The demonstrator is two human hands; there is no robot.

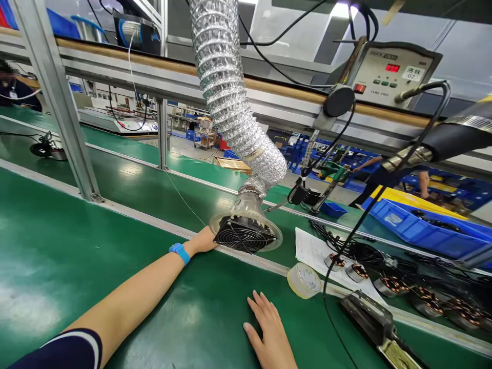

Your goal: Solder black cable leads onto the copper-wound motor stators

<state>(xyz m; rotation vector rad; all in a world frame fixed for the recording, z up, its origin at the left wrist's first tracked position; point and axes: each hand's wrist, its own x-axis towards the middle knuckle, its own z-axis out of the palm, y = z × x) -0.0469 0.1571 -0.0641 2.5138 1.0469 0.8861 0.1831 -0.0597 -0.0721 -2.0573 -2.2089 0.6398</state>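
Observation:
My left hand point(205, 239), with a blue band on the wrist, reaches out to the rim of a clear round hood with a black fan grille point(246, 234). Its fingers are hidden behind the hood, so what it grips cannot be made out. The hood hangs from a silver flexible duct point(226, 87). My right hand point(269, 328) is over the green table point(184, 318) near the bottom centre, fingers spread, holding nothing. A roll of clear tape point(304, 280) lies beyond it to the right.
Several copper-wound motor parts point(391, 285) and black cables line the right side, by a paper sheet point(313, 251). A soldering iron holder point(369, 318) stands at lower right. A blue bin point(426, 230) is behind. A metal post point(61, 102) rises at left. People are in the background.

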